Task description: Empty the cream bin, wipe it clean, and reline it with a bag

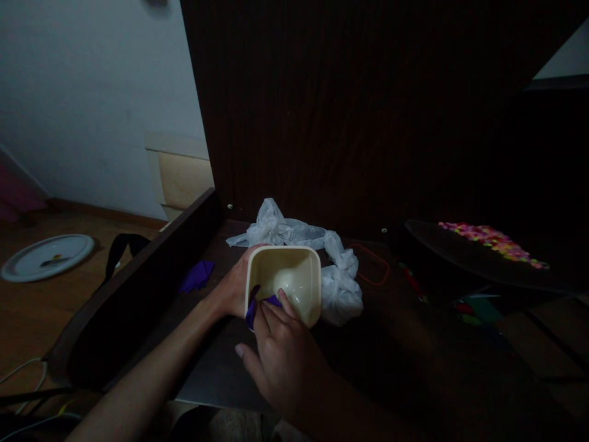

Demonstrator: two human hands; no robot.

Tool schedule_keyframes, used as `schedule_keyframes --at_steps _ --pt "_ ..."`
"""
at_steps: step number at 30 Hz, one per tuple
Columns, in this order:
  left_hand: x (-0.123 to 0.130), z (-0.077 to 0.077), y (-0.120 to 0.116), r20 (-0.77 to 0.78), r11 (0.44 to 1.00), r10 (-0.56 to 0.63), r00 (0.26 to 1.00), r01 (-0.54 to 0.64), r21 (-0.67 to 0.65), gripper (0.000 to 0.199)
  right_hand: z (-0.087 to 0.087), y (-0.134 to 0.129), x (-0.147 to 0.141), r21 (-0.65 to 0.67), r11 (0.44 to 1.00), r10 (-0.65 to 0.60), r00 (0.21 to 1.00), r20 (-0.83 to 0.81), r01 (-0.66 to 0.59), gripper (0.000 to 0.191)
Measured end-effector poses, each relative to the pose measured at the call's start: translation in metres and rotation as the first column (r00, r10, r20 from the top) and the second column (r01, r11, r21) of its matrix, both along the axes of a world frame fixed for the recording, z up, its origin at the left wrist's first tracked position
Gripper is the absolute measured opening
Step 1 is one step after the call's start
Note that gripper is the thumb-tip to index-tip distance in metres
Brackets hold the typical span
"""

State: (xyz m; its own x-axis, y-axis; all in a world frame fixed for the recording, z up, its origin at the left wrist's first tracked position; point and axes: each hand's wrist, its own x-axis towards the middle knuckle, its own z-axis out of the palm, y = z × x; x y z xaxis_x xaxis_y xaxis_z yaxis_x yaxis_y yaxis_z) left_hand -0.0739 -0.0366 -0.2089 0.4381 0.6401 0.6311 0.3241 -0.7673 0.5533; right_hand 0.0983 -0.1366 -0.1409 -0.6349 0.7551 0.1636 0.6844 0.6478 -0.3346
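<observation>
A cream-coloured, square plastic container (284, 255) with rounded corners is tilted so that its open mouth faces me. My left hand (237, 283) grips it from the left side, its fingers mostly hidden behind the wall. Inside the container, my right hand (286, 344) presses a purple cloth (251, 310) against the inner wall. Its fingers reach in and the thumb sticks out to the left. Part of the cloth hangs over the container's left rim.
Crumpled white plastic bags (343, 291) lie behind the container on the dark wooden surface (221, 362). Another purple cloth piece (197, 276) lies at left, by a raised side board (138, 294). An orange-red frame (375, 265) and a pile of colourful small pieces (497, 242) are at right.
</observation>
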Motion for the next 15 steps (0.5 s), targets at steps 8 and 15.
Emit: schedule_keyframes --at_steps 8,15 --pt "0.0 0.004 0.0 -0.087 0.997 0.037 0.995 -0.031 0.073 0.115 -0.007 0.015 0.041 0.243 0.965 0.031 0.967 0.252 -0.095 0.026" --pt "-0.001 0.005 0.001 -0.111 0.993 0.056 0.992 -0.044 0.108 0.117 -0.011 0.023 0.057 0.463 0.874 -0.003 0.949 0.315 -0.151 0.021"
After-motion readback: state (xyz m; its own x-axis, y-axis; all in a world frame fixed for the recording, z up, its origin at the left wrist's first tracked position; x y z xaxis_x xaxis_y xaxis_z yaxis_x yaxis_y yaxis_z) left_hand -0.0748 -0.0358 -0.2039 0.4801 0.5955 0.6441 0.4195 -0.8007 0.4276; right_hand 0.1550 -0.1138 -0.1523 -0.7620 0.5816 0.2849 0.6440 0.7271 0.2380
